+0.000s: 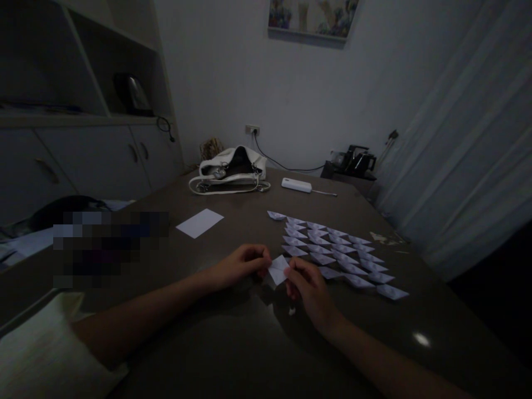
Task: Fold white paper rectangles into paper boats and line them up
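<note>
Between my two hands is a small folded piece of white paper (277, 270), diamond-shaped with creases showing on its face. My left hand (245, 266) pinches its left corner, fingers curled. At the opposite corner, my right hand (310, 288) grips with thumb and fingertips. The paper is held just above the dark table (199, 354). Right beside my right hand, several folded paper boats (343, 257) stand in slanted rows. Farther off to the left lies a flat white sheet of paper (200, 223).
A white handbag (233, 172) sits at the table's far end, with a white power bank (296, 185) and its short cable to the right. A blurred-out patch (112, 244) covers the left edge. A curtain (457, 127) hangs at right; cabinets (91, 160) stand at left.
</note>
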The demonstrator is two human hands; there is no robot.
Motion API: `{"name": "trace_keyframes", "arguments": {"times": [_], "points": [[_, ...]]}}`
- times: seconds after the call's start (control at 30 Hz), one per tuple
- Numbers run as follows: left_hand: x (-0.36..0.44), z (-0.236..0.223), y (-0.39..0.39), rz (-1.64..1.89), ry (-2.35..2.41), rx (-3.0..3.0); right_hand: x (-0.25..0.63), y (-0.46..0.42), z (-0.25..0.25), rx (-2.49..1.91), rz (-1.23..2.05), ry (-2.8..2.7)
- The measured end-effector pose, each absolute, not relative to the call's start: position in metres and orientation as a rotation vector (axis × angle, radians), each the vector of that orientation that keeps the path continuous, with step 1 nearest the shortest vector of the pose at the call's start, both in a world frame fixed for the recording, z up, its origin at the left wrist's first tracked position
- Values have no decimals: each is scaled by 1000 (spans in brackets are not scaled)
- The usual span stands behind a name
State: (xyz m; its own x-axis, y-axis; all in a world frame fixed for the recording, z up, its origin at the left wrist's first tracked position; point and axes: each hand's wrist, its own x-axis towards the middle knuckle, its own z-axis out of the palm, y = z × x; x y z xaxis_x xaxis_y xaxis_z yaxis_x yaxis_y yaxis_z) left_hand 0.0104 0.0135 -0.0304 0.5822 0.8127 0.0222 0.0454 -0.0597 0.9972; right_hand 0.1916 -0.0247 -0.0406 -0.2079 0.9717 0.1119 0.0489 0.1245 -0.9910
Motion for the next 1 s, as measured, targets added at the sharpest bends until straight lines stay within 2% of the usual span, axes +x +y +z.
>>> {"name": "trace_keyframes", "arguments": {"times": [1.0], "points": [[11, -29, 12, 599, 624, 1552, 194, -24, -44, -994, 1264, -1548]]}}
